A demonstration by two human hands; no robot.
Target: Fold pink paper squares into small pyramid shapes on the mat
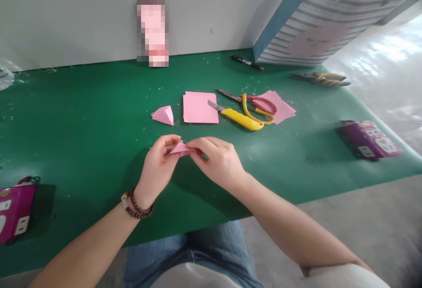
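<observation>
A small folded piece of pink paper (180,148) is held between both hands above the green table. My left hand (160,160) grips its left side, fingers curled behind it and thumb in front. On its right end my right hand (216,158) pinches it, partly hiding it. Just beyond my hands lies a folded pink paper shape (164,115). To the right of that is a stack of square pink sheets (198,108), with the blade tip of a yellow cutter (242,119) resting over its edge.
Red and yellow scissors (259,103) lie partly over more pink sheets (282,108). Behind are a pen (246,62), pliers (321,78), a striped bag (303,28) and a blurred upright object (154,30). Purple packs lie right (372,140) and left (15,213) on the green table (82,147).
</observation>
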